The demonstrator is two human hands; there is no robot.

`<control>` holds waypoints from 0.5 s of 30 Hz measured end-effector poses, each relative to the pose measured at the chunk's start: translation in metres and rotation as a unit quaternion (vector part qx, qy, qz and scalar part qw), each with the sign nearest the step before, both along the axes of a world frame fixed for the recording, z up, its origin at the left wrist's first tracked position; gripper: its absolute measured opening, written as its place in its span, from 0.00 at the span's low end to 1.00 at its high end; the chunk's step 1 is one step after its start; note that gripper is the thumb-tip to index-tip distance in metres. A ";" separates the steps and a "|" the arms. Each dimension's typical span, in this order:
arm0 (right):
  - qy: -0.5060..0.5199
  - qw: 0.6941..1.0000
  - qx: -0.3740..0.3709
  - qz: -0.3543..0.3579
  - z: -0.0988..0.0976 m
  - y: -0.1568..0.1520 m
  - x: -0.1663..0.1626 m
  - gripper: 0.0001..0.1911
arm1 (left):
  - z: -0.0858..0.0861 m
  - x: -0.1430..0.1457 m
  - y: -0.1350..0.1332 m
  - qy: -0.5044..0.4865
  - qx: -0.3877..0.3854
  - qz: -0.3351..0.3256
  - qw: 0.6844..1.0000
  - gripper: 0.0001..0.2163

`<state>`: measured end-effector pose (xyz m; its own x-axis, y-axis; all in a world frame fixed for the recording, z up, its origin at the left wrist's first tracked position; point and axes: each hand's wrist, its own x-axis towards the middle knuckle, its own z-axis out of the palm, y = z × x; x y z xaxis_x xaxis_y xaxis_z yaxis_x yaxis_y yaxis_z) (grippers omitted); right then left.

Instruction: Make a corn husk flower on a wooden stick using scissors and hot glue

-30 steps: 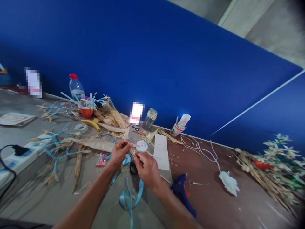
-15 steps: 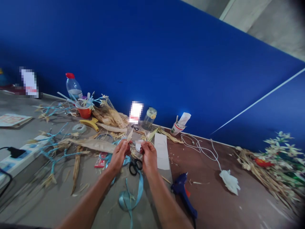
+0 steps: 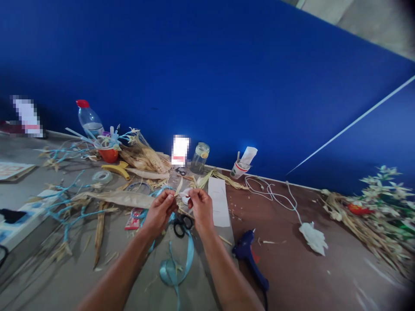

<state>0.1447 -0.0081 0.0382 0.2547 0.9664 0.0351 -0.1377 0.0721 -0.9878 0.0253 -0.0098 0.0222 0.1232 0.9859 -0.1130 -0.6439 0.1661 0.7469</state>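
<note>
My left hand pinches a small pale piece of dried corn husk above the cluttered table. On its right, my right hand is closed with thumb and fingertips at the pale material between the hands; what exactly those fingertips grip is too small to tell. Black-handled scissors lie just below and between the hands. Light blue ribbon runs from there to a ribbon roll nearer me. A long husk leaf lies left of my left hand, and a white sheet beside my right hand.
A blue glue gun lies on the right. Along the back stand a lit phone, a glass jar, a white cup, a red cup and a bottle. Blue-wrapped stems and a power strip lie left.
My hands have come slightly closer together, narrowing the gap at the husk piece. The view has tilted a little, shifting things on the left side further left.
</note>
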 end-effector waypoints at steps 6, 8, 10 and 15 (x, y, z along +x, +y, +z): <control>-0.025 1.000 -0.002 0.014 -0.002 0.001 0.002 0.12 | -0.002 -0.003 -0.002 -0.034 0.023 -0.075 0.996 0.13; -0.039 0.999 -0.002 0.012 -0.002 0.002 0.004 0.12 | -0.001 -0.004 -0.002 -0.041 0.027 -0.093 0.994 0.13; -0.050 0.999 0.001 0.010 -0.001 0.002 0.007 0.12 | -0.001 -0.004 -0.002 -0.041 0.025 -0.101 0.994 0.14; -0.066 0.997 0.004 0.027 0.001 0.001 0.011 0.11 | -0.007 -0.004 0.000 -0.023 0.025 -0.115 0.993 0.13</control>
